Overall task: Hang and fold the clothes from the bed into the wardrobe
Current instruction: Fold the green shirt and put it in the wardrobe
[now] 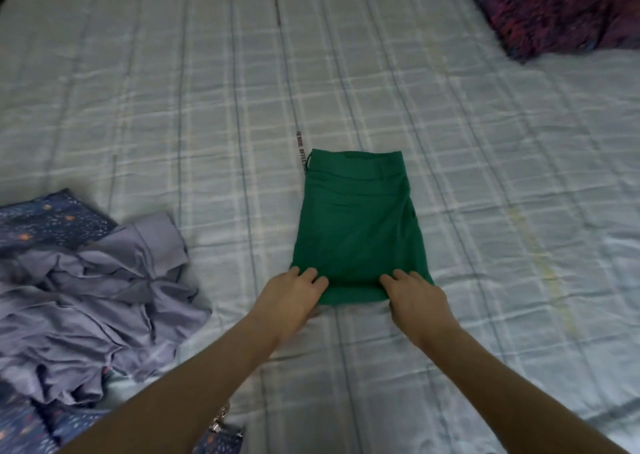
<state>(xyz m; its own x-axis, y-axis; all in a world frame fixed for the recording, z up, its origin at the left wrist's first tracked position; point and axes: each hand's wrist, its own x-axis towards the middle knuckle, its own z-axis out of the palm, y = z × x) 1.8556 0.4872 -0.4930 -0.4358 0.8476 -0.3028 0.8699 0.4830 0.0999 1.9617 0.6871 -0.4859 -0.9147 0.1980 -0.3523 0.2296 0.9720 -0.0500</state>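
With my left hand (294,292) and right hand (412,294) gripping the green trousers' (356,228) near edge, I'd fold evenly toward the waistband.

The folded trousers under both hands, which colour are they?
Plain green: the folded trousers, best seen in the head view.

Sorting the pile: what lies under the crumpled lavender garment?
Under the crumpled lavender garment, a dark blue speckled patterned cloth shows at its far and near edges; the middle is covered.

Green trousers (358,231), pale blue checked bedsheet (173,89), lilac garment (97,297), navy speckled fabric (52,218), purple-red patterned pillow (561,6).
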